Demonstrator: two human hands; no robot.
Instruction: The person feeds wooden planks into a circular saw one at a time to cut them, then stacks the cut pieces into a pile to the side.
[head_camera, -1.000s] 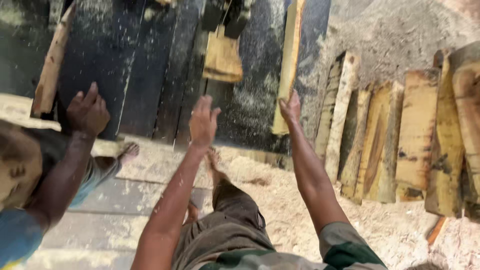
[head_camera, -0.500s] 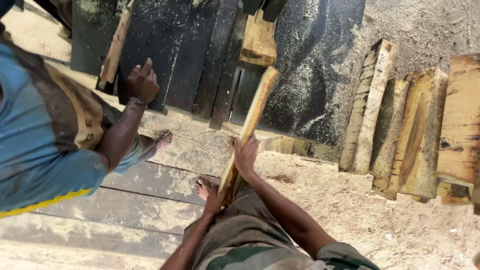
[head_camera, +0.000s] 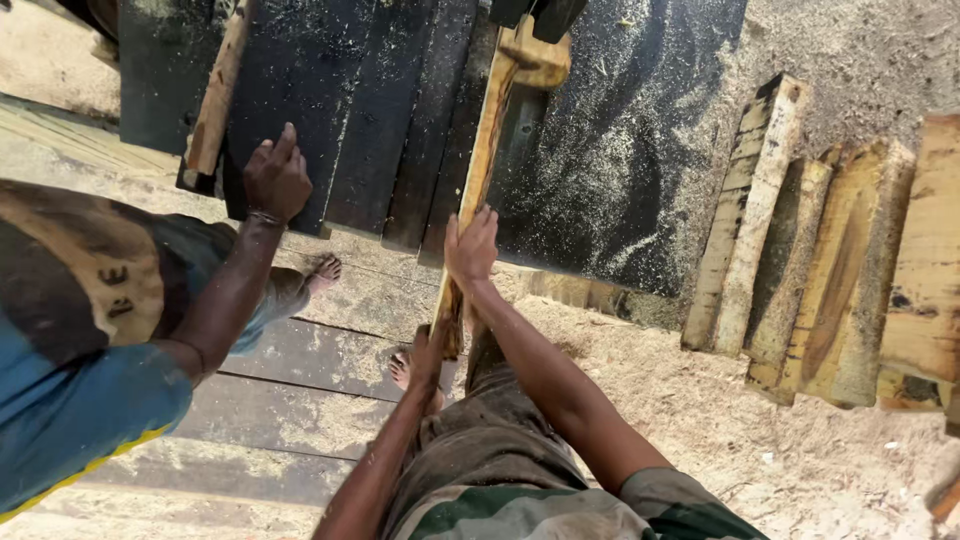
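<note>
Right hand (head_camera: 471, 248) wrapped around long wooden slat (head_camera: 478, 170), farther up; left hand (head_camera: 430, 350) gripping its near end, steadying it lengthwise. Co-worker's hand (head_camera: 276, 178) resting open on dark table (head_camera: 620, 150) at left.

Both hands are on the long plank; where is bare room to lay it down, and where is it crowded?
Free: the dark sawdusted table between the plank and the stacked slabs; also sawdust ground below those slabs. Crowded: left, by the co-worker's hand and second plank.

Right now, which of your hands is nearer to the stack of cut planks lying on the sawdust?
Right. The right hand grips the wooden strip farther up, closer to the stack of cut planks. The left hand holds the strip's near end, lower down and farther from them.
</note>
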